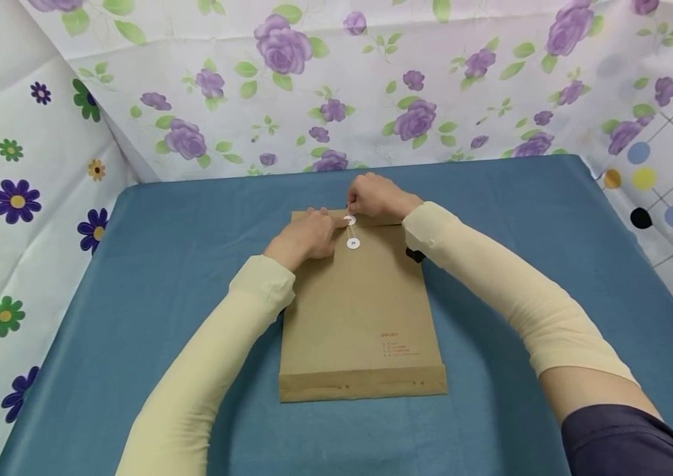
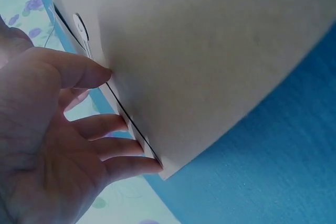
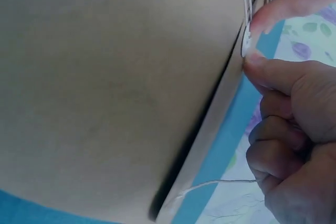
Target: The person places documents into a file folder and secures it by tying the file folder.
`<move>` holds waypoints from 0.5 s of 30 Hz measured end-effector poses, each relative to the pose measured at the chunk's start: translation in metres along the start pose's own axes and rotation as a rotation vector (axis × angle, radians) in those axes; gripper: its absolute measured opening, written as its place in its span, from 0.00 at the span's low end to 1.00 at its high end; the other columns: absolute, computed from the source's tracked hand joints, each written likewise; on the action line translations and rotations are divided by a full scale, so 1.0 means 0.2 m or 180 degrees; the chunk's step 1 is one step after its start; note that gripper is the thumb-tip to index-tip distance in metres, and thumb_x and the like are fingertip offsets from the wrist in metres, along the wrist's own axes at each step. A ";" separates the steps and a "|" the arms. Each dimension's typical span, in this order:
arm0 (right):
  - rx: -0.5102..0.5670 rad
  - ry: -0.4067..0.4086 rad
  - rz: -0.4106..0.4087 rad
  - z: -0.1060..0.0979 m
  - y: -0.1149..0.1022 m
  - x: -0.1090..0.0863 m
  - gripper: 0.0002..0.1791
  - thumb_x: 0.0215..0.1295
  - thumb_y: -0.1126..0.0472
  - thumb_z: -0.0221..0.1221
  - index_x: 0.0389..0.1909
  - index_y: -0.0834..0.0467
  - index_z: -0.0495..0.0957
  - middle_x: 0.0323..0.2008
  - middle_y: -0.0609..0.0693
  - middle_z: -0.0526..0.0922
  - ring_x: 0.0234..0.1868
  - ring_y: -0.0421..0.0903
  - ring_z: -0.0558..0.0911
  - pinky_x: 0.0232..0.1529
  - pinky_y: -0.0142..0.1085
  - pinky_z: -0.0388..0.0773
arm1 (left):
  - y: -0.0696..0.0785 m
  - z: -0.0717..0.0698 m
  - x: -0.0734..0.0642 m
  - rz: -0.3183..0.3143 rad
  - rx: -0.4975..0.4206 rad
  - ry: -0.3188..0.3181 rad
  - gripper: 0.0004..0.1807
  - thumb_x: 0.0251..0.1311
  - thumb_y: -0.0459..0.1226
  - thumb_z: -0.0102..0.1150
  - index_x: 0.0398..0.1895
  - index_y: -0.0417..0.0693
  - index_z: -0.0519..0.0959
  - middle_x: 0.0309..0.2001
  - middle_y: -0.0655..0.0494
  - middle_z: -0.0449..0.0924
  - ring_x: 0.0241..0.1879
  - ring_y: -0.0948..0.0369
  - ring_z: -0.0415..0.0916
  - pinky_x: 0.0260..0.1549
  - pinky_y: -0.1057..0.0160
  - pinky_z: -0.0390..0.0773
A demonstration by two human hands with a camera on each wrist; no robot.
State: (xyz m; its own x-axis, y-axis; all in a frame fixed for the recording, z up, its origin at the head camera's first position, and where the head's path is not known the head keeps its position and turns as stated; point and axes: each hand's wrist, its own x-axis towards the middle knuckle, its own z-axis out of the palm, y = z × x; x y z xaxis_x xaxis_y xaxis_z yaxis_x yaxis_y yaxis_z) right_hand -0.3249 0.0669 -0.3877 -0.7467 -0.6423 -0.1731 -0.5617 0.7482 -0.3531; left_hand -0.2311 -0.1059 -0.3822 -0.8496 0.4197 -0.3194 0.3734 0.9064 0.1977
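A brown paper document envelope (image 1: 360, 297) lies flat, its flap end away from me. Two white round buttons sit near that end: an upper button (image 1: 350, 219) on the flap and a lower button (image 1: 353, 244) on the body, with thin string running between them. My left hand (image 1: 309, 237) rests on the envelope's upper left, fingers extended along the flap edge, the index finger reaching the upper button. My right hand (image 1: 378, 197) has its fingers curled around the loose white string (image 3: 215, 182), thumb and index tip pinched right at the upper button.
A blue cloth (image 1: 182, 264) covers the table beneath the envelope. Behind the table hangs a purple-flowered sheet (image 1: 283, 46), with patterned sheets at both sides. Cream sleeves (image 1: 211, 370) cover both forearms. Small red print (image 1: 400, 347) marks the envelope's lower right.
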 end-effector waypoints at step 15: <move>0.0230 0.0154 -0.0222 0.04 -0.02 -0.01 0.17 0.76 0.62 0.59 0.23 0.60 0.81 0.19 0.50 0.73 0.20 0.44 0.68 0.29 0.36 0.66 | 0.00 0.01 0.01 0.0069 0.0025 0.0105 0.29 0.71 0.32 0.46 0.75 0.50 0.71 0.73 0.35 0.65 0.72 0.34 0.59 0.63 0.44 0.70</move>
State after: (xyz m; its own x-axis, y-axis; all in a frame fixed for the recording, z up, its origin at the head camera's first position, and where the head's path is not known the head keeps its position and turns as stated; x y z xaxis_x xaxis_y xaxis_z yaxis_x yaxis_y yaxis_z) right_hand -0.3177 0.0631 -0.3940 -0.7240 -0.6822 -0.1019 -0.5870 0.6870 -0.4284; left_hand -0.2314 -0.1052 -0.3840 -0.8532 0.4374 -0.2842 0.3945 0.8975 0.1970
